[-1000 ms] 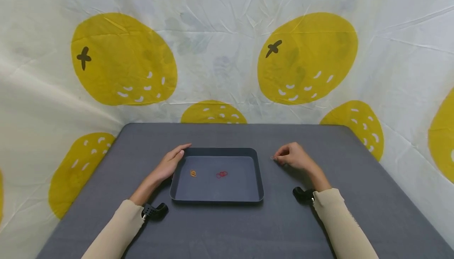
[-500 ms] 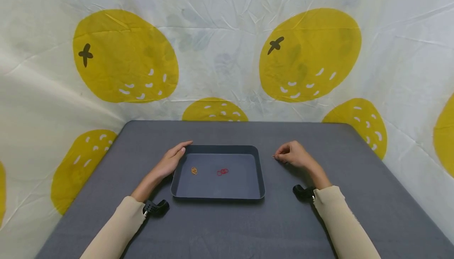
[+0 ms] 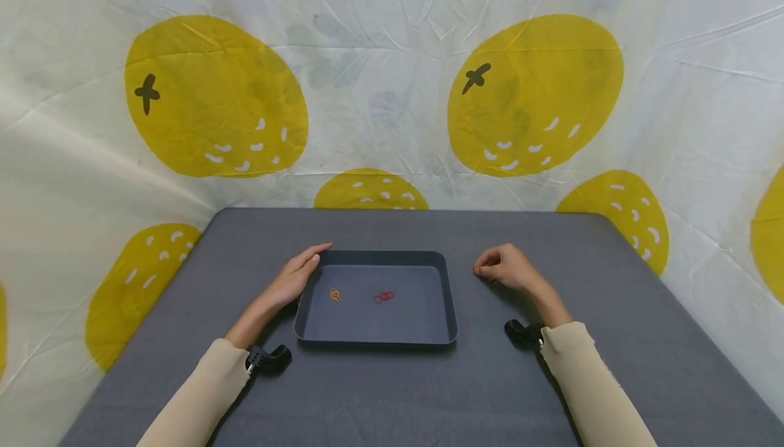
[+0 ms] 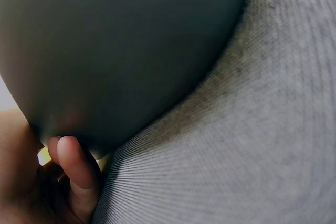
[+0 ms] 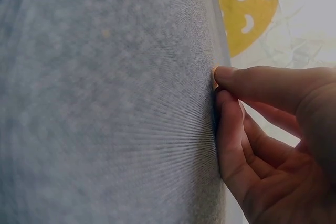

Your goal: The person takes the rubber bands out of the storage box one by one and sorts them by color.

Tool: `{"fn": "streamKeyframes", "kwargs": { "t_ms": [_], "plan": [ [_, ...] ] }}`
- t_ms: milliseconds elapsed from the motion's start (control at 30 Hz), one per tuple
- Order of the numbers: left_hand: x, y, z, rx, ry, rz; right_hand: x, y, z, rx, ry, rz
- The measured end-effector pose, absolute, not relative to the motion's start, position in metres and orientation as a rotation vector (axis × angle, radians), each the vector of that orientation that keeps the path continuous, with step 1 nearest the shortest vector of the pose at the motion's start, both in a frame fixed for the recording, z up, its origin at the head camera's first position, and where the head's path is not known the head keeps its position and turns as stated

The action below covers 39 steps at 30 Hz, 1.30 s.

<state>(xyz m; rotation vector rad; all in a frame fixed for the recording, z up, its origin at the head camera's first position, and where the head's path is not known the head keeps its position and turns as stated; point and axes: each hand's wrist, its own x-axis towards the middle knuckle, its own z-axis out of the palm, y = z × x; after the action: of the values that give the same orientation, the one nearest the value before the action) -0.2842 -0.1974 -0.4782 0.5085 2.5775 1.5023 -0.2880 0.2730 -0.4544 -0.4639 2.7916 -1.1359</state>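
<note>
My left hand [image 3: 292, 282] holds the far left corner of a dark grey tray [image 3: 380, 345], its thumb at the rim and its forefinger extended along the corner. In the left wrist view, bent fingers [image 4: 76, 169] meet the tray's outer wall [image 4: 121, 51]. Inside lie a few orange rubber bands [image 3: 334, 294] at the left and a small cluster of red rubber bands [image 3: 384, 297] near the middle. Right of the tray, my right hand [image 3: 507, 269] pinches at the tabletop. The right wrist view shows a small orange band [image 5: 214, 74] at its fingertips, mostly hidden.
A grey cloth covers the table [image 3: 392, 399]. Behind it hangs a white curtain [image 3: 380, 93] printed with large yellow fruit. Black wrist cameras are strapped to both forearms, one by the left sleeve [image 3: 202, 386] and one by the right sleeve [image 3: 591, 379].
The head view has tilted slightly. A small loop showing at my right fingertips earlier is now hidden in the pinch. My left hand, the tray and the bands inside stay put.
</note>
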Motion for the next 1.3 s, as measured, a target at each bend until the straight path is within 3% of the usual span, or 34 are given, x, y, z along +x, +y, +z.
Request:
{"fn": "streamKeyframes", "kwargs": {
  "t_ms": [1300],
  "plan": [
    [-0.277,-0.195,-0.468,0.557,2.587,1.51,-0.288,0.269,-0.448,-0.389,2.793,-1.134]
  ]
}}
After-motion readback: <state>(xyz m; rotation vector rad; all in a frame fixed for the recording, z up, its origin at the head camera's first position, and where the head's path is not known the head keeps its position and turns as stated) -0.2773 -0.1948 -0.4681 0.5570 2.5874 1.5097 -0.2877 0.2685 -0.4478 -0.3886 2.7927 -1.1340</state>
